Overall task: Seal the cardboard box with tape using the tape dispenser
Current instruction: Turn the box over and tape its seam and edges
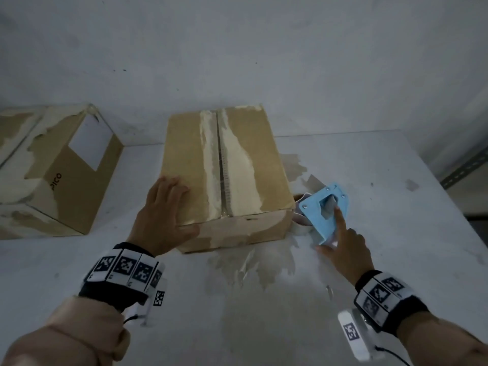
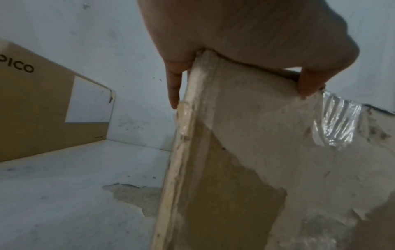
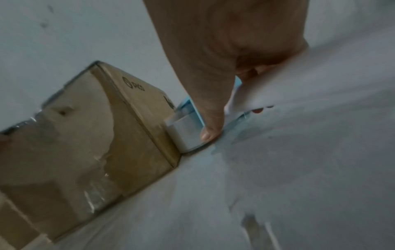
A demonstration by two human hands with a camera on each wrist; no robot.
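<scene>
The right hand [image 1: 346, 247], fingers loosely closing on the tape dispenser [image 1: 326, 212], right of the cardboard box [image 1: 227, 167]; left hand [image 1: 163, 212] lies flat on it

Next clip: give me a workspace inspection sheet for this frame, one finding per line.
Surface: white table, coating peeled in patches.
Job's things: cardboard box, flaps closed, paper torn along the centre seam; blue tape dispenser beside its right side.
Clutter: second box, far left.
Hands: left hand rests on the box's near left corner; right hand touches the dispenser.
Cables: thin wires at both wrist units.
Surroundings: bare white wall.
</scene>
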